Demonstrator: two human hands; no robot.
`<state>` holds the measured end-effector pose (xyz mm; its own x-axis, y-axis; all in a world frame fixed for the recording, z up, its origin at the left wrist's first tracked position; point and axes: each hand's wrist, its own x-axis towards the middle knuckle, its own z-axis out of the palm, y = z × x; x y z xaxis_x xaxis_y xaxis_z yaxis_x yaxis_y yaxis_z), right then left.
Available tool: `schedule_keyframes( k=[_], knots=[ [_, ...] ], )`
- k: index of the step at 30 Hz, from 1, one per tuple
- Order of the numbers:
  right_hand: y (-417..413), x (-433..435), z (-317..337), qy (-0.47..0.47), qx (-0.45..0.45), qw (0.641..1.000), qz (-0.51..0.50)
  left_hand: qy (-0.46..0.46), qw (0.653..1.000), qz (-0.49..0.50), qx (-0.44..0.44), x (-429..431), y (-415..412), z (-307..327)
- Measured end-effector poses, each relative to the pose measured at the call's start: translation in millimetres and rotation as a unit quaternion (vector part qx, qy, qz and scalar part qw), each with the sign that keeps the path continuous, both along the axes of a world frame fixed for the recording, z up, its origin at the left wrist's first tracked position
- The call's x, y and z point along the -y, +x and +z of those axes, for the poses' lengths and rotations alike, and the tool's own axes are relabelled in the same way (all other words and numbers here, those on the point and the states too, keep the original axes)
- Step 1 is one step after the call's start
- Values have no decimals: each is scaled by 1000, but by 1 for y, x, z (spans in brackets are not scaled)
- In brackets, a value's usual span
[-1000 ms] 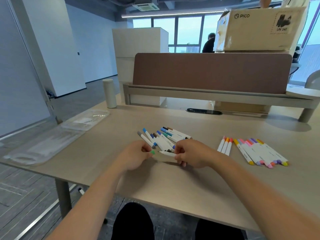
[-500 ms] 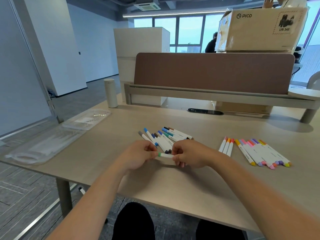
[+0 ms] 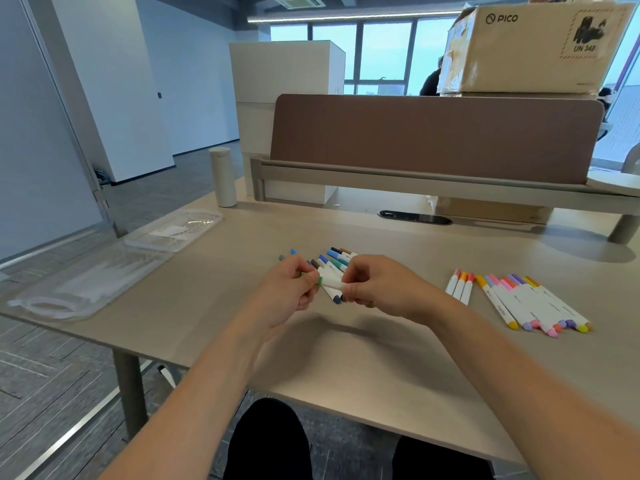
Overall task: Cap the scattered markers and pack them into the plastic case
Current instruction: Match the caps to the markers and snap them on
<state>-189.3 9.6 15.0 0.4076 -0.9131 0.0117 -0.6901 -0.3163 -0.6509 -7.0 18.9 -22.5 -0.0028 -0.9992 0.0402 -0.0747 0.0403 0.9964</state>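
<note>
The worktop [image 3: 381, 341] has a matt, pale wood-look surface. The plastic case [image 3: 86, 282] is clear and a little glossy. The markers [image 3: 530, 303] have smooth white plastic bodies. The box [image 3: 533, 46] is brown cardboard.

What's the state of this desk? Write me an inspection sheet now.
Surface: beige desk.
Job's things: green marker held just above the desk; marker pile behind the hands; three orange-red markers and pastel row at right; plastic case at the left edge.
Clutter: white bottle.
Hands: left hand and right hand each pinch the green marker with curled fingers.
Cables: nothing seen.
Surroundings: brown divider; cardboard box above it.
</note>
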Motion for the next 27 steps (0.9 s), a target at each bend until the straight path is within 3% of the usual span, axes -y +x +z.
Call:
schedule_keyframes(
  k=[5,11,19,27],
  knots=[
    [1,26,-6,-30,67,993,-93,-16,993,113,29,15,-1,9],
    [10,69,-33,-101,-72,968,-220,-1,992,106,68,30,3,0],
    [27,91,-53,-131,-167,945,-247,26,991,110,72,34,11,-7],
    [31,93,-56,-151,-200,939,-236,26,990,115,70,34,20,-7]
  ],
)
